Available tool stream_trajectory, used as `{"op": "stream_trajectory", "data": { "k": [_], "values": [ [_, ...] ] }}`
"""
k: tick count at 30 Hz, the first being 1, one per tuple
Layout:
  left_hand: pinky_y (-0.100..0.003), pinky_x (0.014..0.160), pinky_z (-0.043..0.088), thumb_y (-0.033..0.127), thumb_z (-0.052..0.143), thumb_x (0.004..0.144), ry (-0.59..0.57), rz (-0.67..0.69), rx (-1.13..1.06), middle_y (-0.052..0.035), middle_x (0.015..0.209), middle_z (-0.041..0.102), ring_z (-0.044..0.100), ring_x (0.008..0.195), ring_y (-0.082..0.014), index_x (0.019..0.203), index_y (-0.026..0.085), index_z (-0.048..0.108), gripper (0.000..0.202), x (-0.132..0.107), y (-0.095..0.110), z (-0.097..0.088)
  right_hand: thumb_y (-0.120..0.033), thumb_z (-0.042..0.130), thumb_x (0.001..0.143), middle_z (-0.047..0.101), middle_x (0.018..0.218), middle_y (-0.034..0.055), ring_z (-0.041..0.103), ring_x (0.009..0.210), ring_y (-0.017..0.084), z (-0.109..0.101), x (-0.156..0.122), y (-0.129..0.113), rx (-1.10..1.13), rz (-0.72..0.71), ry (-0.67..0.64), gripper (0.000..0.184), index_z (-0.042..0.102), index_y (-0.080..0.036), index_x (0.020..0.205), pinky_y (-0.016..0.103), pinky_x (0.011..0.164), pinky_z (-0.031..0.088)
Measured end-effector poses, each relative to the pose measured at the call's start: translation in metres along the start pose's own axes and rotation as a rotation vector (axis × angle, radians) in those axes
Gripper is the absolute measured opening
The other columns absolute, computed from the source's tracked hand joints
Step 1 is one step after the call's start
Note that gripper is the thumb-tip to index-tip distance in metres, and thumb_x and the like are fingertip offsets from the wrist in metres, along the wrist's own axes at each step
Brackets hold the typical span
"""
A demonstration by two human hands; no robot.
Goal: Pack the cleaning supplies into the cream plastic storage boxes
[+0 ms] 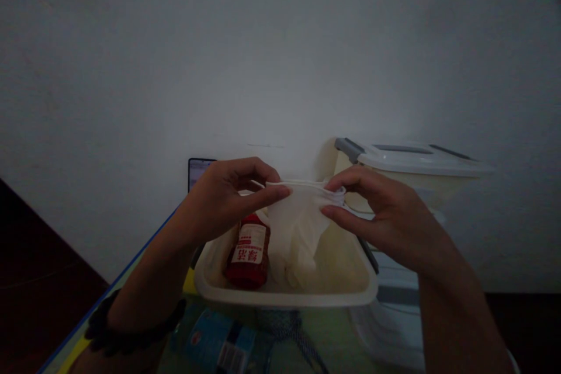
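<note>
Both my hands hold a thin white glove (300,219) by its cuff above an open cream plastic bin (284,295). My left hand (228,196) pinches the cuff's left side, with a dark bead bracelet on its wrist. My right hand (377,210) pinches the cuff's right side. The glove's fingers hang down into the bin. A red bottle (249,251) with a white and red label lies inside the bin at the left.
A second cream bin with a white lid (416,160) and grey latch stands behind at the right. A phone (197,169) leans against the white wall. A blue-labelled container (219,342) lies in front of the bin.
</note>
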State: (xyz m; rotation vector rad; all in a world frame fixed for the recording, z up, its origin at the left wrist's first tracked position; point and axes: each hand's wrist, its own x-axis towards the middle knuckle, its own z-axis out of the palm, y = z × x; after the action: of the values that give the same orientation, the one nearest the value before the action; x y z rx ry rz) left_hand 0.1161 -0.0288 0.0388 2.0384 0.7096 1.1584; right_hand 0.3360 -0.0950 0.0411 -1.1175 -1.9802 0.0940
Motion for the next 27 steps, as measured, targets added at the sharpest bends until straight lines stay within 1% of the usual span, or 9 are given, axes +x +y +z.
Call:
{"op": "stream_trajectory", "data": {
  "k": [3,6,9,13,17,20,22,25,27],
  "values": [
    [-0.017,0.057,0.053,0.026,0.073,0.072,0.013,0.047,0.009,0.0004,0.073,0.068,0.063,0.065,-0.0106,0.072,0.016,0.063,0.014,-0.0002,-0.0002,0.0004,-0.025,0.064,0.082,0.066,0.082,0.0004,0.059,0.077,0.014,-0.0013,0.0006,-0.0016,-0.011,-0.031,0.043,0.005,0.064,-0.021,0.086,0.028,0.072,0.045],
    [-0.016,0.060,0.053,0.023,0.073,0.072,0.031,0.067,0.017,0.0007,0.074,0.068,0.063,0.065,-0.0098,0.073,0.016,0.064,0.012,-0.0006,-0.0006,0.0004,-0.027,0.060,0.085,0.067,0.081,0.0004,0.060,0.075,0.013,-0.0035,0.0003,-0.0018,0.032,-0.006,0.054,0.008,0.066,-0.021,0.085,0.027,0.068,0.045],
    [-0.015,0.060,0.052,0.022,0.073,0.072,0.041,0.061,0.024,0.0016,0.074,0.068,0.063,0.065,-0.0087,0.074,0.016,0.064,0.011,-0.0011,-0.0020,0.0004,-0.026,0.059,0.086,0.065,0.077,-0.0001,0.058,0.072,0.012,-0.0056,-0.0001,-0.0009,0.034,0.012,0.034,0.011,0.066,-0.020,0.081,0.026,0.066,0.045],
    [-0.017,0.066,0.052,0.019,0.070,0.074,0.048,0.077,0.007,0.0007,0.076,0.068,0.064,0.069,-0.0099,0.076,0.017,0.065,0.005,-0.0010,-0.0049,0.0002,-0.026,0.059,0.086,0.069,0.083,0.0013,0.060,0.077,0.014,-0.0067,-0.0002,0.0013,0.063,0.016,0.028,0.011,0.069,-0.021,0.085,0.028,0.070,0.046],
    [-0.021,0.071,0.053,0.016,0.066,0.075,0.068,0.107,0.006,-0.0019,0.079,0.069,0.065,0.074,-0.0123,0.075,0.016,0.065,0.001,0.0002,-0.0070,-0.0001,-0.023,0.063,0.083,0.070,0.087,0.0007,0.061,0.080,0.015,-0.0059,-0.0004,0.0042,0.079,0.008,0.126,0.013,0.071,-0.026,0.093,0.030,0.071,0.047],
    [-0.022,0.071,0.054,0.018,0.068,0.074,0.093,0.114,-0.007,-0.0017,0.079,0.069,0.064,0.074,-0.0124,0.075,0.016,0.066,0.003,0.0010,-0.0077,0.0001,-0.018,0.066,0.081,0.068,0.086,0.0000,0.060,0.079,0.015,-0.0039,-0.0007,0.0057,0.105,0.003,0.218,0.015,0.071,-0.027,0.092,0.030,0.070,0.047],
    [-0.021,0.071,0.055,0.019,0.070,0.073,0.083,0.111,-0.028,-0.0008,0.078,0.068,0.064,0.072,-0.0116,0.076,0.016,0.065,0.006,0.0013,-0.0077,0.0004,-0.019,0.068,0.079,0.066,0.084,-0.0004,0.058,0.077,0.015,-0.0024,-0.0006,0.0058,0.125,0.029,0.243,0.013,0.070,-0.027,0.088,0.029,0.067,0.045],
    [-0.019,0.070,0.054,0.019,0.073,0.072,0.040,0.087,-0.046,0.0008,0.078,0.067,0.064,0.070,-0.0101,0.075,0.016,0.065,0.009,0.0014,-0.0073,0.0008,-0.022,0.072,0.076,0.063,0.080,-0.0010,0.056,0.075,0.014,-0.0009,0.0003,0.0045,0.158,0.030,0.202,0.009,0.068,-0.025,0.082,0.029,0.067,0.043],
    [-0.019,0.069,0.054,0.021,0.073,0.072,0.015,0.057,-0.044,0.0009,0.078,0.067,0.064,0.071,-0.0101,0.075,0.016,0.064,0.011,0.0016,-0.0072,0.0012,-0.025,0.071,0.077,0.062,0.079,-0.0011,0.055,0.075,0.014,-0.0008,0.0009,0.0032,0.172,0.015,0.153,0.006,0.066,-0.024,0.080,0.029,0.068,0.043]
  ]
}}
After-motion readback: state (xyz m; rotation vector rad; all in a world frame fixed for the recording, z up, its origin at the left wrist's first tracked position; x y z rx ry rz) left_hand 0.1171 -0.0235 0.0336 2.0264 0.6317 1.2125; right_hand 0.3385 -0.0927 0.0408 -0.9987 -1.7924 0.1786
